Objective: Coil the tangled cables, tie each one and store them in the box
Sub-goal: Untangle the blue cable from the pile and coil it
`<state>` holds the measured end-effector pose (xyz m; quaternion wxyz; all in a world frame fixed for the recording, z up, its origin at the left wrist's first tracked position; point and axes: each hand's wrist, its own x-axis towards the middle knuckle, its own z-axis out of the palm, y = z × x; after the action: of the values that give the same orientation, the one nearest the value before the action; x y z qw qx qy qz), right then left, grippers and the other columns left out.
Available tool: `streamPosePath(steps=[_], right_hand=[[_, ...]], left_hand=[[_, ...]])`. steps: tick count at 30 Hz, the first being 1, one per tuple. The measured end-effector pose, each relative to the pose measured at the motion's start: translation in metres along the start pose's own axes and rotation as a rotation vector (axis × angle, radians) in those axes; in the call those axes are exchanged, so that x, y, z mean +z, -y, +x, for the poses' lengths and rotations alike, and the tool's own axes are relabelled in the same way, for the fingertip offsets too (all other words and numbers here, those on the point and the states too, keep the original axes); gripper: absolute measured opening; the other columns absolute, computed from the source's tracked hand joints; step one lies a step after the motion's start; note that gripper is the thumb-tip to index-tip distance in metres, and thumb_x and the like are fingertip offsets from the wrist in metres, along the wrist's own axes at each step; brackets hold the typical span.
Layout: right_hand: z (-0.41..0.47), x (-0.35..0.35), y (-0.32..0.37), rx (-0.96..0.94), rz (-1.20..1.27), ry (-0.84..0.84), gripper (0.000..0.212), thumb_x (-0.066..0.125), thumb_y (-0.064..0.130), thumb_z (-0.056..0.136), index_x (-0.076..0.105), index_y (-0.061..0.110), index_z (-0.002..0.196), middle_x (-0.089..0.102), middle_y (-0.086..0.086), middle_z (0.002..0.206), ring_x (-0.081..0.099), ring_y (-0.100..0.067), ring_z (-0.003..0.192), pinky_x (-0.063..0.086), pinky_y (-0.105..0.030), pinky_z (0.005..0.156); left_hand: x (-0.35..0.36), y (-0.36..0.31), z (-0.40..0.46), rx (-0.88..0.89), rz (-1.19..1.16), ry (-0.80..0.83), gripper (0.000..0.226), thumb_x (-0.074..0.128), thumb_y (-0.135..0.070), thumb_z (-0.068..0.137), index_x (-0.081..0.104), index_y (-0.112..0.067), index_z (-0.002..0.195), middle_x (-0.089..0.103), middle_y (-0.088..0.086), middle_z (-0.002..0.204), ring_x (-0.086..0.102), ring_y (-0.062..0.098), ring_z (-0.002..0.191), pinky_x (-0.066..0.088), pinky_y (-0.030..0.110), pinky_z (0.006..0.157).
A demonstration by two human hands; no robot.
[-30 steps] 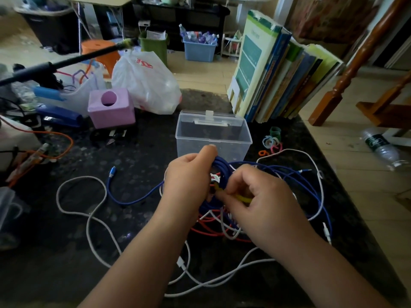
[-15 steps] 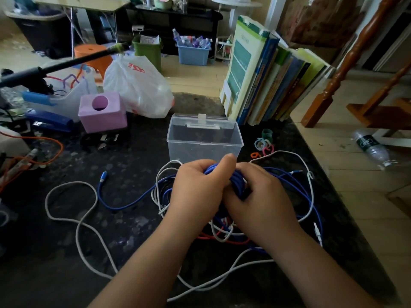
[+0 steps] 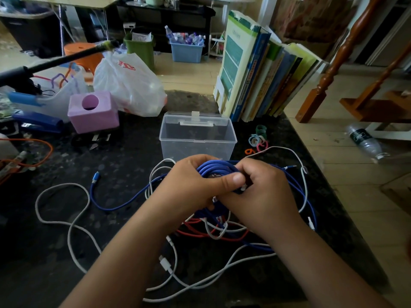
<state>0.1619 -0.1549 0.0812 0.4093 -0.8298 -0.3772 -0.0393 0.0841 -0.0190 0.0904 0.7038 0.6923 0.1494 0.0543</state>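
Note:
Both hands meet over a coil of blue cable (image 3: 213,168) just in front of the clear plastic box (image 3: 196,138). My left hand (image 3: 191,185) grips the coil, thumb laid across its front. My right hand (image 3: 264,190) curls round the coil's right side; what its fingertips pinch is hidden. A loose blue tail (image 3: 106,203) runs left to a plug. Under the hands lie a red cable (image 3: 200,233) and white cables (image 3: 71,227), all tangled. Coloured ties (image 3: 258,141) sit right of the box.
A row of upright books (image 3: 255,70) stands behind the box to the right. A purple block with a hole (image 3: 93,112), a white plastic bag (image 3: 126,83) and a blue stapler (image 3: 37,122) crowd the back left. The dark table's right edge (image 3: 329,178) drops to the floor.
The hands have closed together on the blue coil, and my left thumb now lies across it. The yellow piece seen in my right fingers a second ago is no longer visible.

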Motion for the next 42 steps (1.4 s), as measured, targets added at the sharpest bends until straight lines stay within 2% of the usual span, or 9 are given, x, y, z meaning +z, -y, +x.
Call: streamPosePath(steps=[3,7,20,25,30,33,37,39,42], right_hand=[[-0.001,-0.002,-0.001,-0.002,-0.041,0.013,0.035,0.063,0.051,0.07,0.057,0.017,0.066,0.057,0.006,0.062,0.055,-0.013,0.058,0.047,-0.04,0.052],[0.0,-0.003,0.001,0.0,-0.096,0.004,0.035,0.058,0.053,0.066,0.052,0.019,0.062,0.052,0.007,0.058,0.051,-0.014,0.055,0.045,-0.04,0.048],[0.002,0.001,-0.003,0.025,-0.189,0.085,0.034,0.055,0.054,0.074,0.064,0.022,0.067,0.041,0.008,0.067,0.046,-0.008,0.056,0.027,-0.02,0.048],[0.002,-0.001,-0.002,0.03,-0.28,0.059,0.036,0.059,0.052,0.072,0.053,0.019,0.056,0.039,0.006,0.062,0.043,-0.009,0.052,0.025,-0.025,0.045],[0.0,-0.004,0.003,-0.016,-0.365,0.107,0.041,0.062,0.047,0.071,0.032,0.027,0.052,0.033,0.007,0.061,0.035,-0.008,0.05,0.018,-0.025,0.045],[0.0,-0.003,0.006,-0.031,-0.387,0.098,0.048,0.064,0.047,0.07,0.023,0.03,0.052,0.029,0.008,0.06,0.031,-0.006,0.048,0.013,-0.024,0.046],[0.002,-0.003,0.002,-0.007,-0.352,0.136,0.04,0.065,0.045,0.073,0.037,0.025,0.052,0.037,0.006,0.063,0.039,-0.01,0.053,0.021,-0.027,0.046],[0.005,-0.006,0.0,-0.02,-0.308,0.099,0.035,0.057,0.05,0.073,0.049,0.021,0.055,0.042,0.005,0.064,0.044,-0.011,0.054,0.029,-0.03,0.045],[0.007,-0.009,0.002,-0.027,-0.196,0.051,0.034,0.053,0.055,0.072,0.069,0.027,0.081,0.055,0.01,0.074,0.054,-0.007,0.066,0.047,-0.033,0.054]], left_hand=[[-0.003,-0.005,-0.003,-0.019,0.058,0.045,0.026,0.081,-0.046,0.06,0.077,-0.029,0.079,0.065,-0.007,0.056,0.055,0.003,0.045,0.044,0.015,0.046],[-0.002,-0.01,-0.006,-0.055,0.203,-0.03,0.035,0.074,-0.062,0.051,0.073,-0.039,0.077,0.066,-0.006,0.053,0.056,0.004,0.041,0.041,0.014,0.042],[0.004,0.001,-0.001,-0.006,0.324,-0.217,0.056,0.064,-0.074,0.045,0.07,-0.026,0.073,0.069,-0.004,0.057,0.063,0.009,0.044,0.05,0.023,0.041],[0.004,-0.002,0.0,-0.042,0.289,-0.149,0.051,0.065,-0.067,0.053,0.071,-0.022,0.077,0.061,-0.006,0.046,0.055,0.004,0.037,0.041,0.015,0.038],[-0.001,-0.004,-0.002,-0.093,0.427,-0.045,0.052,0.062,-0.072,0.049,0.069,-0.03,0.079,0.067,-0.009,0.055,0.06,0.003,0.042,0.044,0.014,0.042],[-0.005,-0.004,-0.002,-0.084,0.496,-0.014,0.047,0.068,-0.068,0.064,0.07,-0.026,0.084,0.067,-0.004,0.054,0.061,0.006,0.043,0.045,0.018,0.041],[-0.002,0.0,-0.002,-0.028,0.562,-0.082,0.031,0.069,-0.058,0.074,0.069,-0.027,0.079,0.067,-0.005,0.056,0.062,0.01,0.046,0.051,0.028,0.048],[0.0,0.0,-0.002,-0.013,0.45,-0.101,0.024,0.07,-0.05,0.08,0.069,-0.026,0.079,0.065,-0.006,0.052,0.062,0.009,0.044,0.048,0.023,0.042],[0.002,0.001,-0.002,-0.008,0.271,-0.133,0.023,0.067,-0.043,0.085,0.069,-0.02,0.083,0.062,-0.003,0.048,0.061,0.008,0.044,0.045,0.017,0.043]])
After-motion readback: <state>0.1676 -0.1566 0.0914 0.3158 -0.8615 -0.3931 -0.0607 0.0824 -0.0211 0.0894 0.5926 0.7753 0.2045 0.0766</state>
